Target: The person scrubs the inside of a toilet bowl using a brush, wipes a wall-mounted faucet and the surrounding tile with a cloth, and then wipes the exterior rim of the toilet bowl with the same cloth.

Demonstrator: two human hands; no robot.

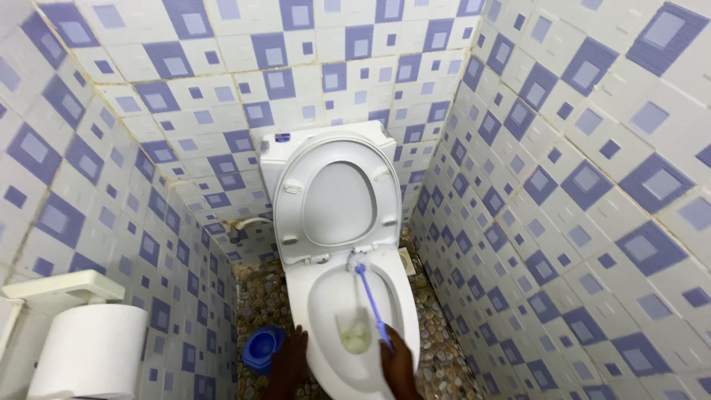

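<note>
A long blue plastic toilet brush (368, 296) is gripped at its lower end by the right hand (398, 361), whose fingers are closed around the handle. The brush head is pressed against the back rim of the white ceramic toilet bowl (404, 278), beneath the raised seat and lid (337, 196). The left hand (291, 361) is laid flat on the bowl's left edge, fingers spread, nothing held. A blue round brush holder (261, 347) stands on the pebbled floor (437, 333) just beside it.

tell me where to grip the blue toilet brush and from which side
Grip the toilet brush at the near, lower end of its thin blue handle, coming from the front of the bowl, as the right hand does. The head end points away, up at the back rim.
</note>
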